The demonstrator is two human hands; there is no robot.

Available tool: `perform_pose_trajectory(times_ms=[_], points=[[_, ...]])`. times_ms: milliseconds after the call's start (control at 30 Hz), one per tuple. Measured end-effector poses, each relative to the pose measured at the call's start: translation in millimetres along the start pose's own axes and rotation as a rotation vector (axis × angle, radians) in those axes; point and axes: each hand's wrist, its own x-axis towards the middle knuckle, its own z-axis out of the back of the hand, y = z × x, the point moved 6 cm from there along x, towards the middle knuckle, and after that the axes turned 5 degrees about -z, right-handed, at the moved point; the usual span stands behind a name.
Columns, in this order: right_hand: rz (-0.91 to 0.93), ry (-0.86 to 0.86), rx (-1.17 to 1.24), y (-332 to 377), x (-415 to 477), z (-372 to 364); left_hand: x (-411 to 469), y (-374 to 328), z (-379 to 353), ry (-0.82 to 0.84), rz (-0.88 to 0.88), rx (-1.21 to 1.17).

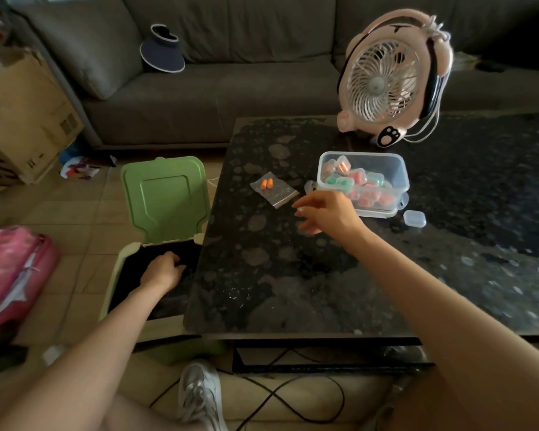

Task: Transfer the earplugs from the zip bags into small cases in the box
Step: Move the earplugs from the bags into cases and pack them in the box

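Earplugs, two orange ones, lie in a zip bag on the bench, left of the clear box of small cases. Your right hand hovers near the bag, fingers relaxed, holding nothing. Your left hand hangs over the open bin, fingers curled downward; whether it grips anything cannot be told.

I'm working in dim, flat light here, with nothing casting a hard shadow. The glossy table is throwing back pale, blotchy reflections, strongest toward its right side. The pink fan is reading as the brightest thing, while the sofa corner at far right is sinking into black. My right hand is smearing with motion blur at the fingertips. The wide lens is bowing the table's edges and swelling my forearms at the bottom corners.
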Motion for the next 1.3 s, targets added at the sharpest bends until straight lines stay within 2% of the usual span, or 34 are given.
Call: perform_pose_trajectory(times_ms=[167, 267, 500, 633, 867, 1000, 1100, 1167, 1233, 1300], points=[[0.015, -0.040, -0.063, -8, -6, 18, -13, -71, 40, -0.313, -0.208, -0.016], [0.020, -0.074, -0.124, -13, -9, 31, -30, -122, 46, -0.379, -0.379, -0.077], [0.029, -0.170, -0.378, -34, -17, 62, -51, -206, 5, -0.238, -0.586, -0.033], [0.010, -0.166, -0.457, -45, -24, 74, -48, -220, -23, -0.097, -0.539, 0.121], [0.017, -0.158, -0.502, -48, -31, 83, -17, -233, -20, 0.005, -0.393, 0.315], [0.000, -0.221, -0.499, -47, -30, 99, -10, -242, -20, -0.050, -0.381, 0.372], [-0.007, -0.180, -0.493, -49, -29, 99, -23, -242, -10, -0.242, -0.465, 0.332], [-0.001, -0.151, -0.504, -51, -28, 95, -40, -239, -1, -0.338, -0.543, 0.225], [0.023, -0.101, -0.497, -50, -27, 89, -59, -236, 6, -0.299, -0.591, 0.023], [0.061, -0.029, -0.437, -47, -27, 78, -79, -241, 8, -0.170, -0.643, -0.143]])
